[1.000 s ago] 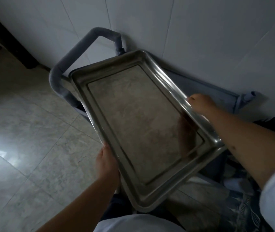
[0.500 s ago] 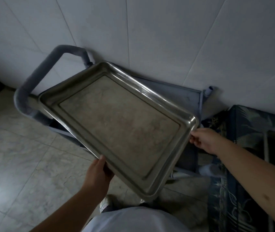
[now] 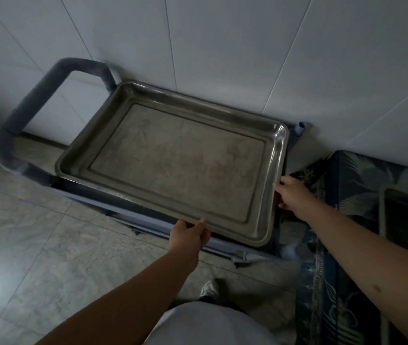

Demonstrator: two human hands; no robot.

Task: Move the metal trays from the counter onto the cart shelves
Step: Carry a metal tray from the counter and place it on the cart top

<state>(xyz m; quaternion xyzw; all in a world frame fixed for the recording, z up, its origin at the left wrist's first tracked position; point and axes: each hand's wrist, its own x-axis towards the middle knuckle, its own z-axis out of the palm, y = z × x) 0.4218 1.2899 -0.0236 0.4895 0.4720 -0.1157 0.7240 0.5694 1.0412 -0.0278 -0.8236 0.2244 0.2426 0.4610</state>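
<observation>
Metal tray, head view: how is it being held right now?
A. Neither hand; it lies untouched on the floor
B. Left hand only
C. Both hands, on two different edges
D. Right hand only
C: the left hand grips the near long edge of the metal tray and the right hand grips its right short edge, over the cart.

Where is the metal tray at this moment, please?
In the head view the metal tray is at centre, over the top of the grey cart by the white tiled wall, with the left hand on its near edge and the right hand on its right edge.
</observation>
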